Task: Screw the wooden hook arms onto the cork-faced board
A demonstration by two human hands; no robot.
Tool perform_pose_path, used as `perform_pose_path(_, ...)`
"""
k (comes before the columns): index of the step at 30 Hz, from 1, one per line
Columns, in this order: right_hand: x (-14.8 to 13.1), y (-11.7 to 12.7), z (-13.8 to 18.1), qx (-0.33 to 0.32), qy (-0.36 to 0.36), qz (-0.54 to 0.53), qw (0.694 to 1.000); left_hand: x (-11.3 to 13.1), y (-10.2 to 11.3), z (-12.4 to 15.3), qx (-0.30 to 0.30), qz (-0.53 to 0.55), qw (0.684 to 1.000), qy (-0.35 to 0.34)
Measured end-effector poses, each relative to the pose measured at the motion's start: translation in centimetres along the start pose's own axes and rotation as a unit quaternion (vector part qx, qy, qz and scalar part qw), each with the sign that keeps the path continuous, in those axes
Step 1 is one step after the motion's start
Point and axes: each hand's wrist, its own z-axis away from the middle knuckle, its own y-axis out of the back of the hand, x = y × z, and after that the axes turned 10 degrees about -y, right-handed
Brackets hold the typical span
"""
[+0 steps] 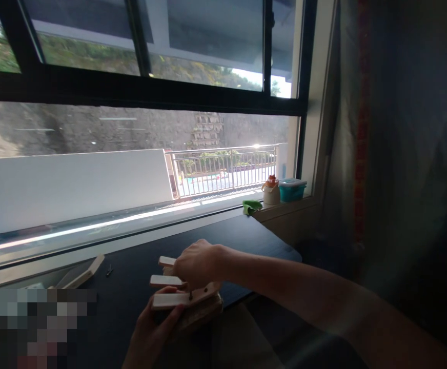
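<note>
A small wooden assembly (185, 297) of pale slats is held over the near edge of a dark table (139, 266). My left hand (152, 328) grips it from below, fingers wrapped round the lower piece. My right hand (196, 264) comes in from the right and rests on top of it, fingers curled over the upper slats. A dark screw or peg (190, 295) sticks out of the front slat.
A loose wooden piece (83, 274) and a small dark screw (109, 271) lie on the table to the left. On the window sill at the right stand a small bottle (271, 190), a teal box (291, 189) and a green cloth (251, 206). A curtain hangs at right.
</note>
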Motion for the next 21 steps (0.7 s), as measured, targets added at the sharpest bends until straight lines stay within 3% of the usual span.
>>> perform_pose_path(7,-0.1,-0.8,0.3,0.003,0.028,-0.014,0.999,-1.0,-0.2,0.3,-0.003,0.007,1.000,0.024)
perform_pose_path(13,1.1,-1.3,0.4,0.010,-0.045,-0.041,0.998,-0.7,0.0,0.1,-0.023,-0.001,0.999,0.041)
perform_pose_path(16,1.3,-1.0,0.3,0.002,-0.068,-0.041,0.997,-0.4,0.1,0.0,-0.018,-0.006,0.999,0.032)
perform_pose_path(21,0.6,0.6,0.8,-0.024,-0.041,-0.041,0.998,-0.5,-0.1,0.2,-0.013,-0.007,1.000,0.013)
